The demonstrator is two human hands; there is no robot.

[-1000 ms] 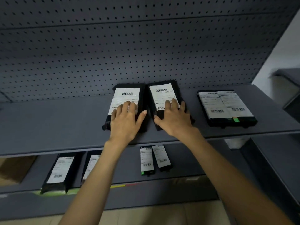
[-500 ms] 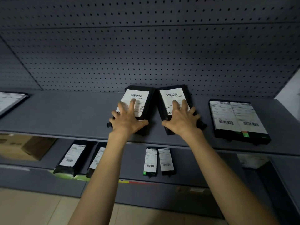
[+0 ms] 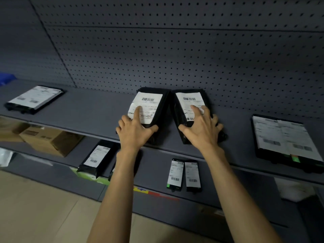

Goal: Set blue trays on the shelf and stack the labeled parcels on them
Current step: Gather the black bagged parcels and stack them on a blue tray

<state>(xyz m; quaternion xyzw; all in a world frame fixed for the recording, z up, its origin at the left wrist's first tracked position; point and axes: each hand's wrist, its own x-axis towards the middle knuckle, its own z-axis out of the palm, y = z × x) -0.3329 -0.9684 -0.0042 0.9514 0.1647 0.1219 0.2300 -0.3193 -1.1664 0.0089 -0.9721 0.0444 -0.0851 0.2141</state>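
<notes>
Two black parcels with white barcode labels lie side by side on the grey upper shelf (image 3: pixel 87 111), against the pegboard. My left hand (image 3: pixel 135 130) grips the near end of the left parcel (image 3: pixel 149 102), thumb at its right edge and index finger on the label. My right hand (image 3: pixel 201 132) grips the near end of the right parcel (image 3: pixel 189 100), fingers spread over its label. A corner of something blue (image 3: pixel 6 79), perhaps a tray, shows at the shelf's far left edge. No tray is visible under the two parcels.
Flat labeled parcels lie on the same shelf at far left (image 3: pixel 35 99) and far right (image 3: pixel 284 141). The lower shelf holds a black parcel (image 3: pixel 96 158), two small labeled ones (image 3: pixel 184 174) and a cardboard box (image 3: pixel 47 139). The pegboard wall (image 3: pixel 175 50) stands right behind.
The view has swung left and down, bringing the far-left parcel and blue corner into sight. Both hands stay on the two parcels; my thumbs now wrap their near ends.
</notes>
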